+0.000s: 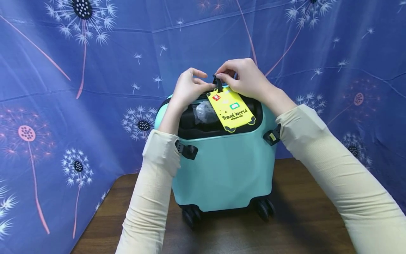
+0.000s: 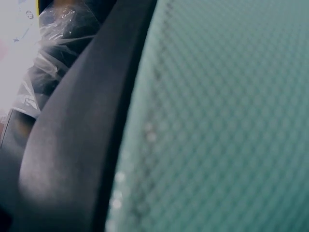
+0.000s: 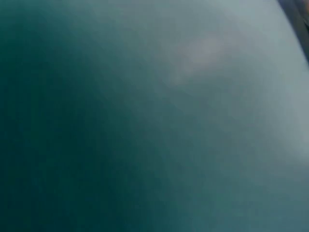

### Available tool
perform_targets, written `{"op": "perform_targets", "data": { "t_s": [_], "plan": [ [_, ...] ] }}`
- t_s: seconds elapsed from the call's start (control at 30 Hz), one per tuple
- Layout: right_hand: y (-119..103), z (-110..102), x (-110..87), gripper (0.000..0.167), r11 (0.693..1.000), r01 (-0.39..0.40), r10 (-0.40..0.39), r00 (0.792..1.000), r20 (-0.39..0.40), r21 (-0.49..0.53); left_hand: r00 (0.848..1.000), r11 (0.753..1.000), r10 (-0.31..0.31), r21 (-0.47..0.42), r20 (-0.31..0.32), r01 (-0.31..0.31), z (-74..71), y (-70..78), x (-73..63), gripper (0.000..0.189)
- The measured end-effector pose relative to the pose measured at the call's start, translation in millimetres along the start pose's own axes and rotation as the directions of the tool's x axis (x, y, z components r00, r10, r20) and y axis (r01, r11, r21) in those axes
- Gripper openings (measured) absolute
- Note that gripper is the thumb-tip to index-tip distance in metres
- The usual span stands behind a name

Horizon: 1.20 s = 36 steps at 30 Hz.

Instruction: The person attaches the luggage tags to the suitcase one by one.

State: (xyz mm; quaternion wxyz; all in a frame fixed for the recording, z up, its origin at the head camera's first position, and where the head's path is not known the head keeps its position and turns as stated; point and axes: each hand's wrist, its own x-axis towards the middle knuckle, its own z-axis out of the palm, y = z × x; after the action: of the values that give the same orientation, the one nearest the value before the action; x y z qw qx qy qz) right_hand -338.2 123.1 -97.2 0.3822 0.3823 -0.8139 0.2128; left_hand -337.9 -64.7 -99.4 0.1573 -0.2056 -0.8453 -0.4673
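A yellow luggage tag [image 1: 233, 108] lettered "Travel World around the" hangs over the recessed top of a small teal suitcase [image 1: 225, 173]. Its black strap [image 1: 219, 84] runs up to my right hand [image 1: 245, 77], which pinches the end between thumb and fingers. My left hand [image 1: 190, 86] is on the other side, its thumb reaching to the strap and its fingers apart from the thumb. Crumpled clear plastic wrap [image 1: 205, 112] lies in the black recess left of the tag. The left wrist view shows the suitcase's textured shell [image 2: 227, 116] and black rim [image 2: 77, 130]; neither wrist view shows a hand.
The suitcase stands upright on black wheels [image 1: 263, 209] on a brown wooden table [image 1: 222, 236]. A blue dandelion-print cloth [image 1: 108, 70] hangs behind and at the sides. In the right wrist view, the blurred teal shell [image 3: 169, 130] fills nearly everything.
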Motion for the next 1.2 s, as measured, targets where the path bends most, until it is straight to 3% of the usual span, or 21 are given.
{"op": "perform_targets", "data": {
  "t_s": [0.13, 0.37, 0.57, 0.7, 0.97, 1.2],
  "plan": [
    [1.6, 3.3, -2.9, 0.017, 1.0, 0.02, -0.021, 0.999, -0.027, -0.009, 0.999, 0.999, 0.032, -0.01, 0.024, -0.032, -1.1, -0.1, -0.5, 0.049],
    [1.4, 3.3, -3.1, 0.019, 1.0, -0.024, 0.024, 1.0, 0.005, -0.012, 0.993, 0.994, 0.111, -0.022, 0.051, -0.11, -2.3, 0.3, -0.9, 0.035],
    [2.1, 3.8, -3.0, 0.017, 0.999, -0.038, 0.038, 0.999, 0.021, 0.013, 0.994, 0.995, 0.099, -0.008, 0.036, -0.099, -1.0, 0.7, -0.4, 0.024],
    [3.5, 4.9, -4.5, 0.015, 0.999, -0.035, 0.035, 0.999, -0.006, 0.009, 0.995, 0.996, 0.084, -0.015, 0.06, -0.084, 0.5, 1.7, -0.2, 0.024],
    [4.0, 6.2, -6.4, 0.015, 0.999, -0.032, 0.032, 0.999, -0.025, 0.013, 0.992, 1.0, 0.026, 0.011, 0.121, -0.027, 1.1, 5.7, -3.4, 0.036],
    [4.8, 5.7, -6.2, 0.017, 0.998, -0.03, 0.031, 0.999, -0.023, 0.054, 0.99, 1.0, 0.021, 0.002, 0.141, -0.021, 1.7, 5.8, -4.2, 0.038]
  ]
}}
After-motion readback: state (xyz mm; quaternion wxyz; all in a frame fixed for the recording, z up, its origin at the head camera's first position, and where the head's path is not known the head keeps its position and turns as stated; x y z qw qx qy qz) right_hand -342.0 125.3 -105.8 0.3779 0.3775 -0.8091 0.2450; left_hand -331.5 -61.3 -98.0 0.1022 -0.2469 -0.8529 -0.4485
